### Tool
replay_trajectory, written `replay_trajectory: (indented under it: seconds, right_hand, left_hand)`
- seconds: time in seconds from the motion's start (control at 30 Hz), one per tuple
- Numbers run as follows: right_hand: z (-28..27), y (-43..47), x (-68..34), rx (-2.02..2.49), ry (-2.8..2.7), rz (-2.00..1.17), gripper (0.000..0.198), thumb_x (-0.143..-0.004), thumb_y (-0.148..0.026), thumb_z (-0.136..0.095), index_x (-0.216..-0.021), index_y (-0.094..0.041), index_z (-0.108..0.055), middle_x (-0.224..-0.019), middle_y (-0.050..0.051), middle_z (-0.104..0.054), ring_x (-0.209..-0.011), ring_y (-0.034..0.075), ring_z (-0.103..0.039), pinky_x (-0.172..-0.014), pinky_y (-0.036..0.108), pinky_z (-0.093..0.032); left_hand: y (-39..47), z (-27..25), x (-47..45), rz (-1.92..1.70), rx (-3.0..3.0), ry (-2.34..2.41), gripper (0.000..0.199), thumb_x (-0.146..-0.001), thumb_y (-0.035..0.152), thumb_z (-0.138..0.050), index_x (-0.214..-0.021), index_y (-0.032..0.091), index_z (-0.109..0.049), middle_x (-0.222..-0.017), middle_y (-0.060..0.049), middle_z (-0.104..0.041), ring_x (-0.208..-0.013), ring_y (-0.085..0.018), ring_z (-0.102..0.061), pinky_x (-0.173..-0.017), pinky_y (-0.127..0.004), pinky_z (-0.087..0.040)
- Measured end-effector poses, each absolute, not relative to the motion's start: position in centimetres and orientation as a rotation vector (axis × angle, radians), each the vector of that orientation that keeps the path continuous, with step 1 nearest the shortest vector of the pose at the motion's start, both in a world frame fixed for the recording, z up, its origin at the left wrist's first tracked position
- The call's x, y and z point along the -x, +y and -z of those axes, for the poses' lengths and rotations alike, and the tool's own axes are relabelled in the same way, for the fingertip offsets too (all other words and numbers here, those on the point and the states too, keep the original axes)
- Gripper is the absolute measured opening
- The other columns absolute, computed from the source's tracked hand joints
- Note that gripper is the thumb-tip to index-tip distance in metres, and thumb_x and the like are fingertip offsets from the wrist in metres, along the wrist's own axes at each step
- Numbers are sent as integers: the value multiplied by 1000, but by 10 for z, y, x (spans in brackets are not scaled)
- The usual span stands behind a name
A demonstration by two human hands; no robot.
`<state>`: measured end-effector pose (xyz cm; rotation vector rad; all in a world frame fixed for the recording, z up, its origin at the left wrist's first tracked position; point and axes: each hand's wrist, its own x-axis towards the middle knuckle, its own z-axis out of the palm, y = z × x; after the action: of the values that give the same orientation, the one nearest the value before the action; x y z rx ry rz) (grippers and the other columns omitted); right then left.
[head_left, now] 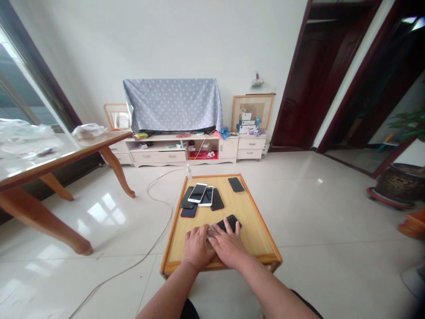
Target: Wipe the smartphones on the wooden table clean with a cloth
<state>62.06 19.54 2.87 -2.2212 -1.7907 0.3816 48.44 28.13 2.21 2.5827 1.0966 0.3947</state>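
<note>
A black phone (230, 221) lies near the front of the small wooden table (245, 230). My right hand (229, 244) rests over it, with fingers bent around its near side and top. Close by, my left hand (196, 247) has its fingers curled together at the phone's left end. A small whitish, shiny thing (210, 230) shows between the two hands; its kind is mostly hidden. Farther back lie two white-framed phones, one (198, 193) partly on the other (207, 196). Dark phones (217, 200) and a blue one (189, 212) lie around them.
Another dark phone (235, 184) lies at the table's far right. A small clear bottle (189, 172) stands at the far left corner. A cable (158, 237) runs along the floor at left, near a larger table (66, 155). A white cabinet (159, 156) stands against the wall.
</note>
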Motion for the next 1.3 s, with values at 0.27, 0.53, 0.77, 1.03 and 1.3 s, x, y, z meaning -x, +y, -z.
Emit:
replay_trajectory:
  seconds: [0.27, 0.53, 0.77, 1.03, 1.3]
  right_hand:
    - [-27, 192, -656, 2542, -1452, -379, 62, -100, -55, -4, -153, -35, -30, -161, -4, -23, -150, 32, 7, -110, 70, 10]
    - [-25, 170, -640, 2361, -1598, -380, 60, -100, -57, -7, -150, -38, -36, -159, -4, -29, -150, 32, -1, -111, 68, 10]
    - [-14, 164, -648, 2592, -1320, -336, 68, -99, -57, -14, -153, -19, -31, -161, 10, -24, -150, 32, -2, -114, 64, 5]
    - [-22, 146, -640, 2545, -1337, -362, 67, -99, -56, -16, -152, -18, -34, -159, 12, -30, -150, 32, -1, -114, 63, 7]
    - [-21, 136, -611, 2249, -1594, -353, 61, -101, -54, -17, -153, -26, -32, -161, 5, -26, -151, 26, 0, -115, 58, 14]
  left_hand:
    - [283, -17, -484, -431, -2627, 1080, 58, -69, 39, -67, -124, 26, -52, -118, -7, -64, -117, -27, -52, -102, -38, -30]
    - [281, -20, -485, -420, -2634, 1088, 55, -72, 41, -65, -124, 27, -52, -119, -6, -65, -117, -25, -53, -101, -37, -30]
    - [277, -26, -487, -390, -2643, 1108, 55, -71, 38, -66, -124, 27, -53, -124, -6, -64, -120, -27, -52, -103, -37, -30]
    - [273, -28, -490, -346, -2657, 1137, 56, -74, 39, -64, -127, 26, -52, -122, -8, -64, -122, -26, -51, -104, -38, -30]
    - [269, -32, -492, -338, -2665, 1121, 50, -78, 43, -62, -124, 26, -54, -125, -7, -64, -124, -25, -50, -103, -37, -32]
